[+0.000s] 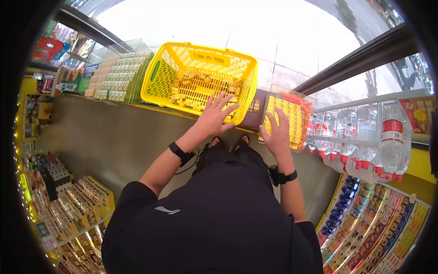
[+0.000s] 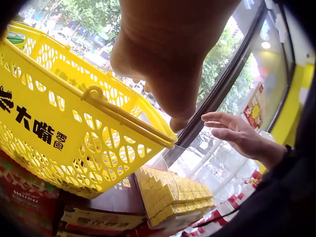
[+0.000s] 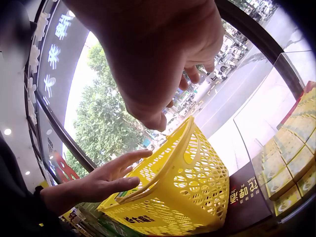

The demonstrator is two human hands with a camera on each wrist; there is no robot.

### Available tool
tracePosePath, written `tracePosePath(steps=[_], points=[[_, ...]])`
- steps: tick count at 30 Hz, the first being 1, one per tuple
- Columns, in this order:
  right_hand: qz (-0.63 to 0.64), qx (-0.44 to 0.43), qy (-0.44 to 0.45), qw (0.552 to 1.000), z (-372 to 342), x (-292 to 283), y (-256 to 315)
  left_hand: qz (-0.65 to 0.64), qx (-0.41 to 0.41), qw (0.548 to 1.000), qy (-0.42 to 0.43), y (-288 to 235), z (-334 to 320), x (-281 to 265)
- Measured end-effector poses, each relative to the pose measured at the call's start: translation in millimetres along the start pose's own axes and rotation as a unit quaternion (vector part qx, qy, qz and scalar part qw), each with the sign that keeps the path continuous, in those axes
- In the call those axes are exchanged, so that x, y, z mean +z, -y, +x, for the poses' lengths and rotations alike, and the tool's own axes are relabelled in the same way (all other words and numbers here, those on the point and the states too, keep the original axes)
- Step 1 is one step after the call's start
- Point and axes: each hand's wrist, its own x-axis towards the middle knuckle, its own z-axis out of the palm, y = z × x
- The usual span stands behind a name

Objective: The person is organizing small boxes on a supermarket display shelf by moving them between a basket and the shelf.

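Note:
A yellow shopping basket [image 1: 155, 98] with pierced walls stands at the window side, small yellow boxes [image 1: 189, 100] scattered over its floor. Above the basket's near right rim, my left hand [image 1: 214, 114] hovers with its fingers spread and nothing in them. My right hand [image 1: 277, 134] is raised over a clear bin [image 1: 306, 116] holding rows of small yellow boxes [image 2: 173, 192], its fingers loosely extended and without an object. In the right wrist view the left hand [image 3: 106, 180] overlaps the basket's rim [image 3: 168, 163].
Dark printed cartons [image 1: 255, 109] sit between basket and bin. Large water bottles [image 1: 392, 132] with red caps line the right side. Another clear case of stacked small packs [image 1: 121, 75] is left of the basket. Stocked shelves [image 1: 68, 201] flank the floor on both sides.

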Motion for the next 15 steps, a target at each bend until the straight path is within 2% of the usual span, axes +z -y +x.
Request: tracePosePath(steps=[2,3,5,6,10,15], points=[[0.034,-0.02,-0.001,0.999,7.4,-5.7,4.1,-0.002,-0.008,1.0,-0.027,-4.3,0.6,4.2],[0.065,-0.027,-0.017,0.997,31.3,18.5,17.7,0.031,-0.015,0.999,-0.019,23.3,1.2,-15.2],[0.093,-0.032,-0.002,0.995,44.9,16.2,18.4,0.022,-0.047,0.999,-0.012,20.2,8.5,-18.2],[0.102,-0.044,0.002,0.994,53.2,18.5,19.3,0.016,-0.047,0.998,-0.039,21.4,10.5,-19.6],[0.099,-0.09,-0.003,0.991,91.7,34.7,34.8,0.056,-0.06,0.996,-0.028,54.7,21.9,-39.0],[0.134,-0.12,0.023,0.983,142.0,56.5,59.3,0.026,-0.093,0.995,0.012,106.7,49.6,-46.3]])
